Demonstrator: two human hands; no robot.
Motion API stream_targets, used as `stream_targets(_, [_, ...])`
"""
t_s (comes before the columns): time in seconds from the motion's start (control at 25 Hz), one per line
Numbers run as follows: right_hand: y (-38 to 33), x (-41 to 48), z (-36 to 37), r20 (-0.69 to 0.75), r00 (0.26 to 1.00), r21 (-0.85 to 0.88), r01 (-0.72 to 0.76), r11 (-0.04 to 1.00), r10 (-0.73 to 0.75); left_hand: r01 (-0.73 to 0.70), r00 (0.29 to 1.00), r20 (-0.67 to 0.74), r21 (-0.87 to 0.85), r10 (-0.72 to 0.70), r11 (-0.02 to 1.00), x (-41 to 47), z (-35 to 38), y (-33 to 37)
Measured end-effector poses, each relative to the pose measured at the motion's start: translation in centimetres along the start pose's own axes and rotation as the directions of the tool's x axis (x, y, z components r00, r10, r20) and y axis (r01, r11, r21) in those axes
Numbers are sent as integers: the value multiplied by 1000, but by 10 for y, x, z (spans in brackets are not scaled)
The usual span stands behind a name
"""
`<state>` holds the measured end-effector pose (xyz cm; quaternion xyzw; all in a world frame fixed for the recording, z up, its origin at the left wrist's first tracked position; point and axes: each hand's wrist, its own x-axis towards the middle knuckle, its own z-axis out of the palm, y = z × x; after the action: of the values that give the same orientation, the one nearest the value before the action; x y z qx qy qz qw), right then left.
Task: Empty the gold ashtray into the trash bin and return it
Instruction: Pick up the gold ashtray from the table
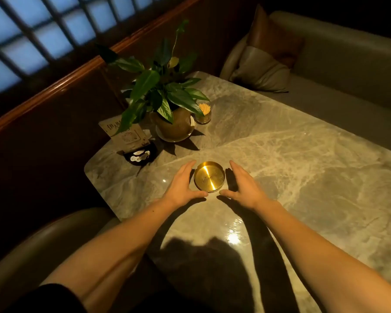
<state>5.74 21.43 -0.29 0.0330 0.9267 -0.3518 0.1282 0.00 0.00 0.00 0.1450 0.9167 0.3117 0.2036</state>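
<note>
Now the gold ashtray sits on the marble table, in front of the potted plant. Left hand and right hand flank the ashtray, fingers spread open; contact is unclear.

- The marble table in front of me is pale and veined, with a lamp's glare on it.
- A leafy potted plant stands in a round pot near the far left corner.
- Just right of it, a small toothpick holder.
- Left of the plant, a card sign leans upright.
- A cushion sits on the bench seat beyond.
- A wooden rail runs under the gridded window.
</note>
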Motion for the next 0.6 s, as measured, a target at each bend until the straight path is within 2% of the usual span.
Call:
stream_targets(0.16, [4,10,7,51,998,-30,-24,999,26,51,998,20,33,-52,998,9,10,-5])
stream_targets(0.36, [4,23,15,74,997,-13,-27,1000,28,89,996,-1,-37,-90,995,14,23,-16])
stream_targets(0.48, [4,26,19,72,996,6,-49,999,49,124,991,-26,-101,-127,987,15,26,-14])
stream_targets(0.6, [2,28,19,35,998,29,-55,998,54,108,993,-40,-87,-112,990,14,26,-12])
